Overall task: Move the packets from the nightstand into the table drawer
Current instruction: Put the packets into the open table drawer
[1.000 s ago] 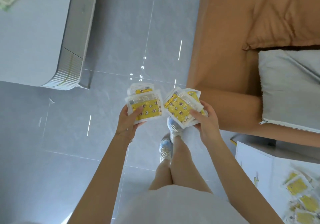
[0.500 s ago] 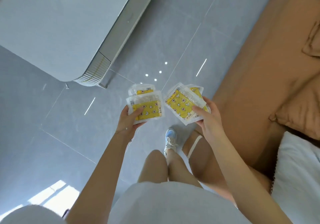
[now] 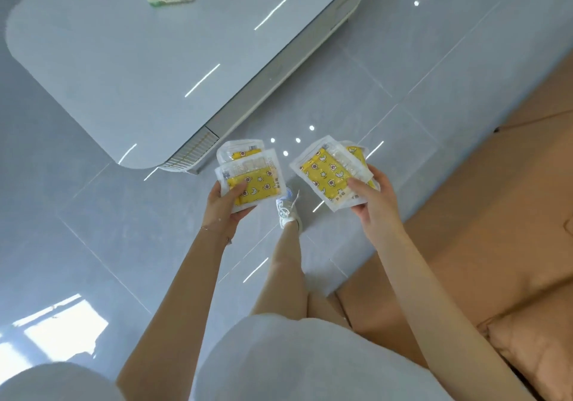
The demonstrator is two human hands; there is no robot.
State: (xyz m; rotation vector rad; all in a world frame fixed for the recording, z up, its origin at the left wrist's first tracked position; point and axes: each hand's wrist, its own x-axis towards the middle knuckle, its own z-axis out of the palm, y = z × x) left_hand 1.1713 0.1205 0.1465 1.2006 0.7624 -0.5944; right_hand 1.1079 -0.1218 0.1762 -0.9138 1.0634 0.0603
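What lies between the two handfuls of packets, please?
In the head view, just an open gap, with floor and the person's shoe below.

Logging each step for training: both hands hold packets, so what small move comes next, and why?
Probably a step toward the table, turning to its side face: the left hand and right hand each grip packets, the table lies just ahead, and no open drawer is in view.

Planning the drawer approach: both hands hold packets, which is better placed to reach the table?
Left, probably. The left hand with its packets is close to the table corner; the right hand is over by the orange upholstery. No drawer shows.
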